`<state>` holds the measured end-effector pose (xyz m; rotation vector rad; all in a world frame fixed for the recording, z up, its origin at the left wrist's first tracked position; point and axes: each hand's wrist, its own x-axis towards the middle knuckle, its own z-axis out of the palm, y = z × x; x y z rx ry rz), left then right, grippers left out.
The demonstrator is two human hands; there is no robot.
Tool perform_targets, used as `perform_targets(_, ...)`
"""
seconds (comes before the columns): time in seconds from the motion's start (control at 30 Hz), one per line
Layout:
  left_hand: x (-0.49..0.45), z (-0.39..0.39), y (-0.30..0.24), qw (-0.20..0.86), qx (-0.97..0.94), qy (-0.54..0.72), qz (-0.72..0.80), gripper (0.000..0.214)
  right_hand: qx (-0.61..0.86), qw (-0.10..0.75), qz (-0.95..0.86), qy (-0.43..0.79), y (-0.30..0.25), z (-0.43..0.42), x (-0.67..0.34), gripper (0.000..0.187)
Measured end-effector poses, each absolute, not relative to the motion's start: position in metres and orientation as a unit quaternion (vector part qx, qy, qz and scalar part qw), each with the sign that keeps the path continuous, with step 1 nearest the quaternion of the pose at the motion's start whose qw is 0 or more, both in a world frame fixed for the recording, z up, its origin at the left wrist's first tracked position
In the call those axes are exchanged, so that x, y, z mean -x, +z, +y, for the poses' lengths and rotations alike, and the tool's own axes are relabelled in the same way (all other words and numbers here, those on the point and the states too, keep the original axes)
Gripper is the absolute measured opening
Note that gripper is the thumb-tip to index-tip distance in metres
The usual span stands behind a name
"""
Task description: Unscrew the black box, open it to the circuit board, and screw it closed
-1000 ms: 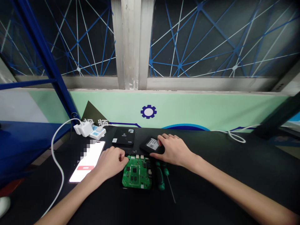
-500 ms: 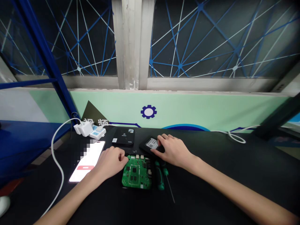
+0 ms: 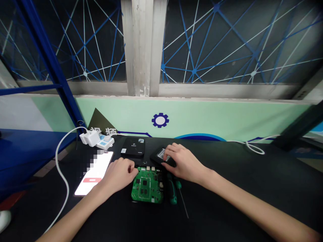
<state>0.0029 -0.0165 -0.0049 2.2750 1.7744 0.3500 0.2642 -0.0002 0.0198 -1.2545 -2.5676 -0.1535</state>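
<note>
Fingers of the right hand have slid left and now hide more of the white label than they did half a second ago. Left hand looks to be in the same spot.

The labelled black box is right under the right fingertips and sticks out to their left. It sits at a slant. The right hand covers one end, so I can't tell which way is its long side. The right hand touches it, so it is the nearer one; the left hand is apart from it.

The right thumb and fingers are bent, with their tips close to each other on the box. I can't tell if they pinch it or just rest there.

The left fingers are curled up. Its thumb is at the far left corner of the green board, which lies just right of that hand. I can't tell if it pinches the board. From the right fingertips, the board is to the left and closer to the person. The green-handled screwdriver lies just below the right hand.
</note>
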Motion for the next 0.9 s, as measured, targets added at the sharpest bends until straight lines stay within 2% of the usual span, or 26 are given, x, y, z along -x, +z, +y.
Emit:
perform_targets(0.27,-0.004,-0.017,-0.001,0.123,-0.774,0.107,0.611,0.032,0.36,0.104,-0.927,0.008,0.027,-0.012,-0.254,0.009)
perform_targets(0.9,-0.002,-0.018,0.002,0.123,-0.779,0.101,0.606,0.03,0.389,-0.046,-0.92,0.026,0.049,-0.012,-0.214,0.009)
